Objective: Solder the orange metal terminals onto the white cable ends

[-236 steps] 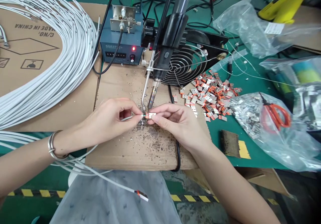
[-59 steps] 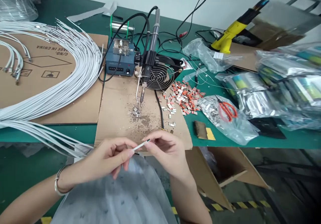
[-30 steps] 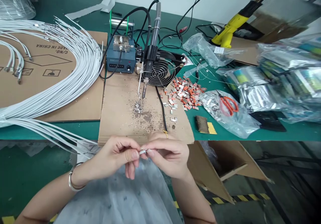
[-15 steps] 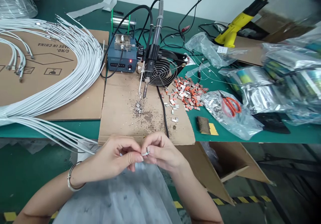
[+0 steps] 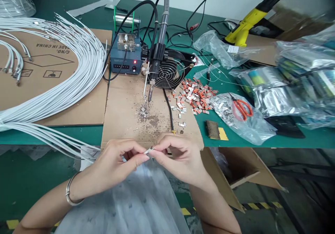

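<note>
Close to my body, just off the bench's front edge, both my hands meet in a pinch. My left hand (image 5: 117, 162) grips a white cable (image 5: 148, 151) between thumb and forefinger, and a short stretch of it shows. My right hand (image 5: 180, 157) has thumb and forefinger closed at the cable's dark tip; the exact shape of that tip is too small to make out. Beyond the hands, a soldering iron (image 5: 156, 61) stands clamped with its tip pointing down over scattered solder bits (image 5: 143, 111) on a cardboard sheet (image 5: 125, 127).
A blue soldering unit (image 5: 124, 64) with a lit red light and a fan (image 5: 167, 74) stand behind. White cables (image 5: 78, 83) lie bundled left. Small orange-and-metal connectors (image 5: 196, 94) are heaped right, near orange scissors (image 5: 243, 109), a sponge (image 5: 212, 130) and a yellow heat gun (image 5: 244, 26).
My right hand has turned and shifted slightly right, its fingers now at the cable's tip. More of the white cable shows between the hands. The camera view has moved a little.
</note>
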{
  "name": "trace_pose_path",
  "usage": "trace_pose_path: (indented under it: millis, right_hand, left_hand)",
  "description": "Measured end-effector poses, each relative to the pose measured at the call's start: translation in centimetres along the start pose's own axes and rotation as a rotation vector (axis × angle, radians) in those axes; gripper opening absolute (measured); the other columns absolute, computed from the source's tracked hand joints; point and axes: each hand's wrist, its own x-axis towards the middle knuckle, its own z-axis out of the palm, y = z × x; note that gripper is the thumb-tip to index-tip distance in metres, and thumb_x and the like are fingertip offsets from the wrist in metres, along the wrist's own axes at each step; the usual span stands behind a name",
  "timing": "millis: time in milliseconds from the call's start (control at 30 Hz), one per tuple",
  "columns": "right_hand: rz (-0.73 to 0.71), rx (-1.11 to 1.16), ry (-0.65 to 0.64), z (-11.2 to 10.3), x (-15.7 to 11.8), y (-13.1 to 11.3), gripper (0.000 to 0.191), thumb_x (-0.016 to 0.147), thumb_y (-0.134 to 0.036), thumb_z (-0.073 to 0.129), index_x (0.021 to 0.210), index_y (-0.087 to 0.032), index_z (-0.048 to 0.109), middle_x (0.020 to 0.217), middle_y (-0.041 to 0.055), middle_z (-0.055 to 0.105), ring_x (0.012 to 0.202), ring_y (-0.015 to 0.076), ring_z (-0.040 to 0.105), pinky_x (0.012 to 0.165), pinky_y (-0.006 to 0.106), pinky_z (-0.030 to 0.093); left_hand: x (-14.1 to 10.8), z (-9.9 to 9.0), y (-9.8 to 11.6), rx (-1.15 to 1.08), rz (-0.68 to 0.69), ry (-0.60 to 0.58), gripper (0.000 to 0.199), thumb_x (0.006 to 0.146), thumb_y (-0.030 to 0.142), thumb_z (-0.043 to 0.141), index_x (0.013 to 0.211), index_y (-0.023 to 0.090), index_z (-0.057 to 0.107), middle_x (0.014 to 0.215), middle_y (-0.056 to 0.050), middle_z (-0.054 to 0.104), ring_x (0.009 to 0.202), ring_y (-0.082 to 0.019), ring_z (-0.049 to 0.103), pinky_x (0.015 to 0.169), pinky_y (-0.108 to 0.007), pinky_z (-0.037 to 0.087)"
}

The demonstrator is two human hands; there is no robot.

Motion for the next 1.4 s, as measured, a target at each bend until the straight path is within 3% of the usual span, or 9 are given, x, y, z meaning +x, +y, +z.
trace_pose_path:
  millis: [167, 233, 433, 600, 767, 900, 1033, 1133, 1400]
  right_hand:
    - [-0.159, 0.079, 0.292, 2.7, -0.5, 0.9, 0.013, 0.073, -0.007, 0.061, 0.071, -0.019, 0.059, 0.058, -0.0009, 0.056, 0.052, 0.0104, 0.048, 0.050, 0.026, 0.040]
    - [-0.192, 0.058, 0.289, 2.8, -0.5, 0.9, 0.015, 0.072, -0.005, 0.061, 0.073, -0.020, 0.060, 0.060, -0.0006, 0.058, 0.053, 0.0107, 0.050, 0.051, 0.026, 0.041]
    - [0.015, -0.067, 0.015, 0.2, 0.3, 0.2, 0.004, 0.073, -0.015, 0.066, 0.073, -0.019, 0.064, 0.059, -0.0009, 0.060, 0.052, 0.0095, 0.047, 0.047, 0.023, 0.038]
    - [0.097, 0.105, 0.185, 1.4, 0.1, 0.6, 0.011, 0.071, -0.018, 0.066, 0.061, -0.018, 0.061, 0.051, -0.0013, 0.056, 0.048, 0.0102, 0.048, 0.045, 0.024, 0.038]
    - [0.014, 0.200, 0.326, 3.2, -0.4, 1.4, 0.011, 0.072, -0.016, 0.065, 0.062, -0.018, 0.061, 0.053, -0.0004, 0.056, 0.049, 0.0106, 0.049, 0.047, 0.025, 0.041]
    - [0.000, -0.033, 0.120, -0.5, 0.0, 0.9, 0.010, 0.072, -0.020, 0.068, 0.083, -0.021, 0.067, 0.068, 0.0006, 0.065, 0.056, 0.0118, 0.053, 0.054, 0.026, 0.045]
    - [0.022, -0.618, 0.317, -7.6, 2.3, 1.3, 0.012, 0.079, -0.023, 0.061, 0.089, -0.020, 0.067, 0.077, 0.0023, 0.068, 0.058, 0.0128, 0.054, 0.062, 0.028, 0.043]
    - [0.160, -1.027, 0.189, -11.6, 5.3, 3.0, 0.014, 0.080, -0.020, 0.054, 0.082, -0.016, 0.068, 0.075, 0.0068, 0.068, 0.064, 0.0178, 0.057, 0.063, 0.030, 0.039]
    - [0.229, -1.024, -0.097, -12.7, 9.8, 6.9, 0.010, 0.077, -0.025, 0.059, 0.081, -0.017, 0.065, 0.068, 0.0035, 0.064, 0.061, 0.0154, 0.054, 0.058, 0.026, 0.036]
  left_hand:
    - [0.2, 0.4, -0.1, -0.309, -0.131, 0.016, 0.018, 0.081, 0.031, 0.059, 0.074, 0.014, 0.060, 0.058, 0.003, 0.054, 0.048, -0.007, 0.054, 0.047, -0.017, 0.043]
    - [0.2, 0.3, -0.3, -0.222, -0.075, 0.046, 0.017, 0.082, 0.030, 0.058, 0.076, 0.015, 0.062, 0.061, 0.002, 0.057, 0.050, -0.008, 0.055, 0.049, -0.018, 0.043]
    - [0.0, -0.1, -0.5, 0.264, 0.178, 0.104, 0.014, 0.087, 0.024, 0.053, 0.084, 0.018, 0.065, 0.064, 0.001, 0.058, 0.058, -0.008, 0.051, 0.055, -0.020, 0.037]
    - [0.2, 0.2, -0.6, 0.191, 0.118, 0.132, 0.017, 0.086, 0.027, 0.053, 0.078, 0.016, 0.064, 0.061, 0.000, 0.058, 0.056, -0.010, 0.052, 0.053, -0.020, 0.039]
    - [0.6, 0.2, -0.9, 0.017, -0.007, 0.107, 0.019, 0.083, 0.030, 0.056, 0.073, 0.015, 0.063, 0.062, 0.000, 0.061, 0.054, -0.010, 0.056, 0.051, -0.019, 0.045]
    - [0.6, -0.3, -1.4, -0.088, -0.032, 0.091, 0.011, 0.079, 0.025, 0.061, 0.073, 0.018, 0.066, 0.060, 0.002, 0.062, 0.051, -0.009, 0.058, 0.049, -0.016, 0.046]
    - [0.8, -1.3, -2.0, -0.103, 0.071, 0.155, 0.010, 0.078, 0.018, 0.061, 0.078, 0.023, 0.069, 0.059, 0.003, 0.063, 0.050, -0.009, 0.058, 0.051, -0.018, 0.047]
    - [1.1, -2.1, -2.0, -0.098, 0.078, 0.164, 0.015, 0.078, 0.014, 0.061, 0.078, 0.026, 0.070, 0.056, 0.004, 0.062, 0.051, -0.009, 0.057, 0.050, -0.017, 0.046]
    - [1.5, -2.0, -1.5, -0.385, -0.188, 0.299, 0.004, 0.071, 0.018, 0.066, 0.067, 0.019, 0.066, 0.062, 0.005, 0.057, 0.043, -0.003, 0.051, 0.042, -0.013, 0.038]
